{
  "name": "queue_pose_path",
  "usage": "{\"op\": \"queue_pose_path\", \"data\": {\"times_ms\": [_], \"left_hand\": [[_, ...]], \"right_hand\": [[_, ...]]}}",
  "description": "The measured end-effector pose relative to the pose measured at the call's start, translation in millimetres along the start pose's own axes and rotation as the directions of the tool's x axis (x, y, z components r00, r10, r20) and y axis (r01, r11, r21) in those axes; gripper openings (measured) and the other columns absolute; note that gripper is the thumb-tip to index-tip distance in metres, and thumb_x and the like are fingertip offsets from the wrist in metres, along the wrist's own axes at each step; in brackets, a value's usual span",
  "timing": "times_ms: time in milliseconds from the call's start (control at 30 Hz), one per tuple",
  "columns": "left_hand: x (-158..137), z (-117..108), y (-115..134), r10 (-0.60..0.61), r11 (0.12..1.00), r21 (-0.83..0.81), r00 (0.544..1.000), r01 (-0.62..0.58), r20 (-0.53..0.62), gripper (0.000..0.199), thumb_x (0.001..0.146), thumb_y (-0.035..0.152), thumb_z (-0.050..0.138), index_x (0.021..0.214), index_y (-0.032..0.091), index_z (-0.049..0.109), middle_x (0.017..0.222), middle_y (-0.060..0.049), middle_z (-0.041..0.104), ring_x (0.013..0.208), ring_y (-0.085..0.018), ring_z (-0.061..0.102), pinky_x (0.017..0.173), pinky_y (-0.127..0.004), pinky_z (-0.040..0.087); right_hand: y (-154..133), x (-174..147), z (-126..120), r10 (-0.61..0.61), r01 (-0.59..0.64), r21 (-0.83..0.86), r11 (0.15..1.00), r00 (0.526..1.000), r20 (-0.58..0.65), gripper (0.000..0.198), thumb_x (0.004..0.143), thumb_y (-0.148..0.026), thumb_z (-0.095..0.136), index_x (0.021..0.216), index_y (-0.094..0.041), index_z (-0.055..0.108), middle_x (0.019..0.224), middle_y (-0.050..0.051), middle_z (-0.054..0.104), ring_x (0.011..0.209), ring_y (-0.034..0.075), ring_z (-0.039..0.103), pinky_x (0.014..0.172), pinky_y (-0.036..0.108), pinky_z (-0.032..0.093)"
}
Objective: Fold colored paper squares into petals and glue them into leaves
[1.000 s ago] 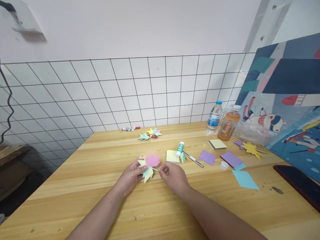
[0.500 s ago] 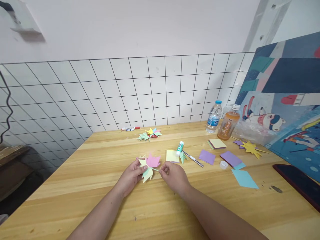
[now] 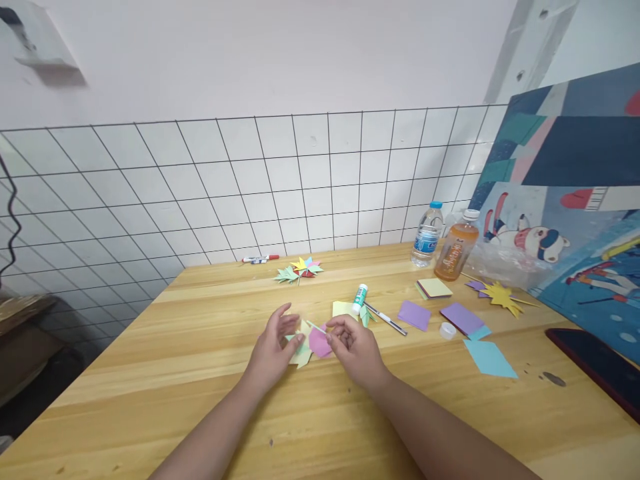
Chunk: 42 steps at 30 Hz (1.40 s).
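Note:
Low over the wooden table, a folded paper leaf (image 3: pixel 319 341) in pink, cream and pale green, with a thin pale stem (image 3: pixel 317 327), lies between my hands. My right hand (image 3: pixel 357 350) pinches at the stem's right end, its fingertips beside the pink part. To the left, my left hand (image 3: pixel 273 343) has its fingers apart, with the thumb tip by the pale green part. A glue stick (image 3: pixel 359 299) lies just beyond my right hand on a pale yellow paper stack (image 3: pixel 342 309), next to a small green folded leaf (image 3: pixel 367 315).
A pen (image 3: pixel 387 319), purple papers (image 3: pixel 414 315), a white cap (image 3: pixel 447 330) and blue paper (image 3: pixel 490 359) lie to the right. Behind them stand a water bottle (image 3: pixel 427 235) and an orange drink bottle (image 3: pixel 457 245). Multicoloured paper leaves (image 3: pixel 301 268) and markers (image 3: pixel 260 259) rest near the tiled wall.
The paper leaf has turned over, its pink part now lower and nearer my right hand. My left hand has loosened its grip and spread its fingers. My right hand stays by the stem.

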<state>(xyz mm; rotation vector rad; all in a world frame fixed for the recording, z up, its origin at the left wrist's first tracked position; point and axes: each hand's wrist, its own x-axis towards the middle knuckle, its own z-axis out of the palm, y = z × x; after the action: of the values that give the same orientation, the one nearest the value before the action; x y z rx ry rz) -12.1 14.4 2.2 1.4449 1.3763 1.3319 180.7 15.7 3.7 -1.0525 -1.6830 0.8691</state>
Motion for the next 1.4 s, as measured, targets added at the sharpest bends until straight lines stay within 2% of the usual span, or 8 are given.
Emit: {"op": "queue_pose_path", "data": {"times_ms": [100,200,333,633,767,967,1200,1400], "left_hand": [[4,-14,2,0.061,0.983,0.179,0.990,-0.037,-0.130,0.043,0.066,0.027,0.068,0.108,0.026,0.060,0.106,-0.007,0.062,0.100,-0.025,0.055,0.087,-0.032,0.040],[7,-35,5,0.150,0.884,0.450,0.989,-0.127,-0.016,0.008,0.070,0.024,0.062,0.075,0.025,0.069,0.090,-0.007,0.066,0.094,-0.028,0.054,0.087,-0.035,0.036],[8,-51,3,0.152,0.771,0.624,0.988,-0.129,0.017,0.009,0.070,0.027,0.062,0.075,0.027,0.070,0.085,-0.005,0.068,0.088,-0.029,0.054,0.081,-0.034,0.034],[14,-52,-4,0.049,0.714,0.694,0.995,-0.094,0.084,0.015,0.074,0.036,0.059,0.078,0.026,0.070,0.076,-0.007,0.069,0.075,-0.027,0.059,0.068,-0.031,0.036],[11,-50,2,0.218,0.710,0.677,0.975,-0.194,0.050,0.015,0.072,0.034,0.063,0.081,0.025,0.071,0.087,-0.009,0.068,0.091,-0.030,0.056,0.084,-0.035,0.035],[-7,-25,7,0.201,0.621,0.584,0.826,-0.524,0.527,0.039,0.072,0.041,0.064,0.109,0.028,0.061,0.120,-0.006,0.058,0.110,-0.027,0.050,0.093,-0.038,0.038],[-10,-12,11,0.126,0.541,0.682,0.849,-0.492,0.513,0.028,0.079,0.041,0.055,0.102,0.025,0.061,0.101,-0.005,0.063,0.093,-0.022,0.058,0.078,-0.033,0.045],[-14,-18,16,0.099,0.586,0.673,0.864,-0.452,0.494,0.031,0.077,0.045,0.056,0.100,0.024,0.061,0.095,-0.005,0.061,0.085,-0.020,0.058,0.074,-0.031,0.045]], "right_hand": [[3,1,2,-0.007,0.008,-0.011,1.000,1.000,0.008,0.017,0.082,-0.022,0.045,0.090,-0.019,0.060,0.069,0.000,0.060,0.057,0.011,0.052,0.053,0.020,0.039],[6,2,2,0.007,-0.007,-0.032,0.999,1.000,0.005,0.018,0.083,-0.023,0.044,0.089,-0.019,0.061,0.072,0.001,0.062,0.060,0.012,0.054,0.054,0.021,0.040],[7,3,1,0.036,-0.035,-0.071,0.997,0.999,0.007,0.017,0.083,-0.023,0.045,0.090,-0.020,0.061,0.072,0.000,0.063,0.061,0.012,0.054,0.055,0.021,0.040],[8,2,2,0.035,-0.024,-0.110,0.994,0.995,0.095,0.022,0.079,-0.016,0.047,0.095,-0.022,0.060,0.076,-0.002,0.064,0.054,0.009,0.050,0.053,0.019,0.038],[7,1,3,0.009,0.003,-0.079,0.997,0.989,0.150,0.024,0.079,-0.015,0.049,0.099,-0.023,0.060,0.075,-0.002,0.065,0.060,0.010,0.055,0.057,0.020,0.041],[14,7,1,0.081,-0.081,-0.022,0.996,0.997,0.005,0.022,0.079,-0.021,0.051,0.099,-0.021,0.060,0.077,0.000,0.065,0.065,0.012,0.058,0.059,0.022,0.044],[14,8,0,0.067,-0.065,-0.099,0.993,0.998,0.015,0.023,0.082,-0.021,0.047,0.098,-0.022,0.064,0.076,-0.001,0.067,0.059,0.011,0.057,0.056,0.022,0.042],[2,6,-9,-0.071,0.099,-0.353,0.930,0.993,0.092,0.023,0.082,-0.020,0.048,0.093,-0.026,0.068,0.091,0.000,0.069,0.086,0.016,0.058,0.077,0.026,0.041]]}}
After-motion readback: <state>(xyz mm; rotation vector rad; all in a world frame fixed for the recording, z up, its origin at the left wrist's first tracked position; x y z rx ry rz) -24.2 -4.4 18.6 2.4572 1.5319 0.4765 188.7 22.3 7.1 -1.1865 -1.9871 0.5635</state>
